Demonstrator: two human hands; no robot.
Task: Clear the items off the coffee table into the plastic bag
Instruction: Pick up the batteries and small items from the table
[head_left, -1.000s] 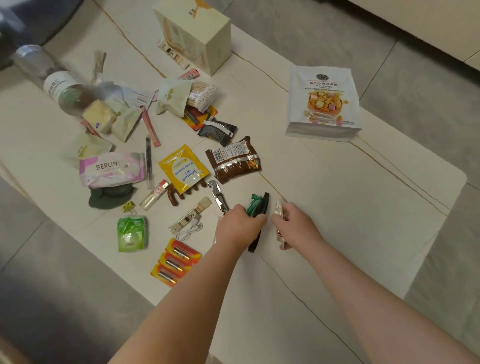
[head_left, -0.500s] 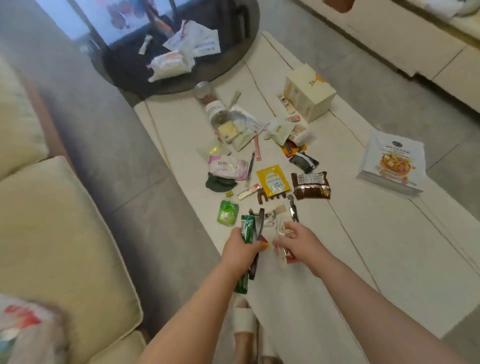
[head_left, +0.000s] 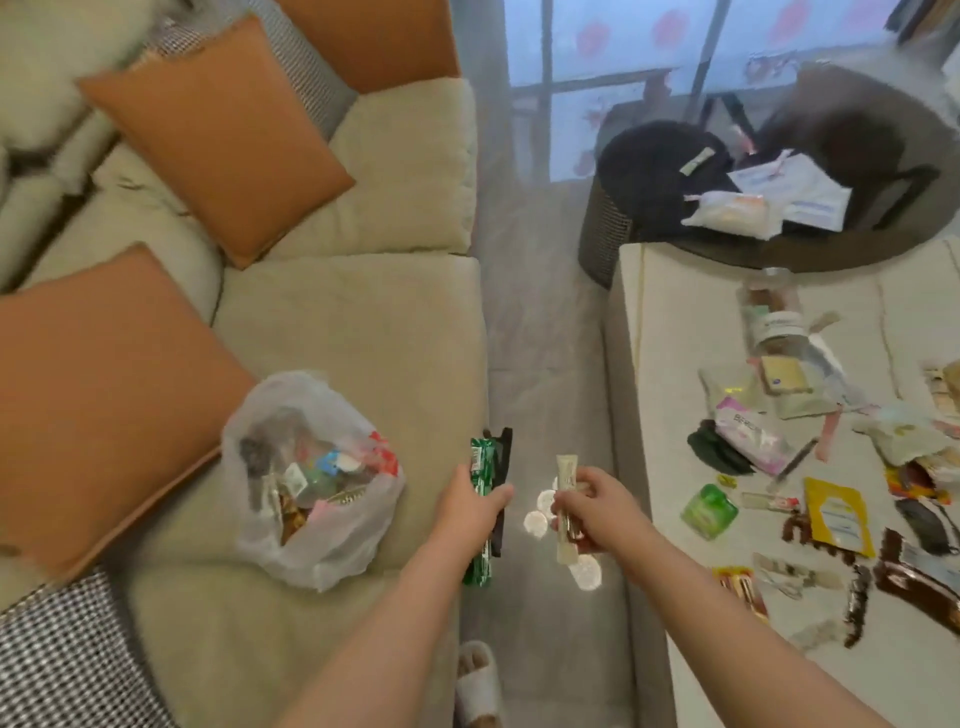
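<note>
1. Plastic bag (head_left: 311, 483), white and translucent, sits open-mouthed on the beige sofa seat (head_left: 363, 332) at the left, already part-filled with small packets. A second ago it was out of view; the camera has swung left from the counter to bring it in.

2. Left hand (head_left: 470, 512) is curled around a green packet (head_left: 480, 467) and a flat dark strip (head_left: 503, 452) held upright together. It was down at the counter top a second ago and has since lifted away. It now hovers above the sofa's front edge, just right of the bag.

3. Right hand (head_left: 597, 506) pinches a slim cream tube (head_left: 565, 512), also taken from the counter, above the floor strip (head_left: 545, 364) between sofa and counter.

4. Counter (head_left: 654, 364), at the right, still carries many items: a green pouch (head_left: 709, 512), a yellow sachet (head_left: 837, 514), a pink pack (head_left: 750, 434), a jar (head_left: 776, 325) on its side and more wrappers.

5. Both hands look loaded and turned toward the bag, so a drop-in seems next; the left is nearer. Much clearing remains.
</note>
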